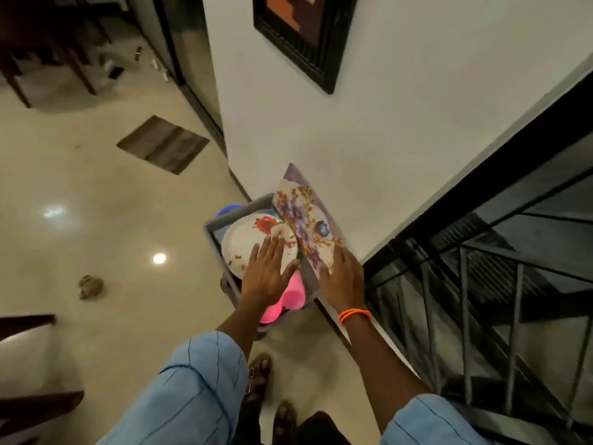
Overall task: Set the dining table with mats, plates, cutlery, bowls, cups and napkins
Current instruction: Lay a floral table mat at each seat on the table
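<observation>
Left hand (pixel 268 273) lay flat, fingers straight, grip wide, on the round floral plate (pixel 253 244) in the grey crate's (pixel 211 234) left half. Pink cups (pixel 288 295) sat at the crate's near edge, under the wrist. Right hand (pixel 341 277) pressed the purple-flowered mats (pixel 305 216) leaning on the crate's right edge, fingers looked fairly straight, though blurry.

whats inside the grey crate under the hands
In the grey crate: a round plate with red flowers under the left hand, pink cups, and a floral mat under the right hand. Anything beneath the plate is covered.
</observation>
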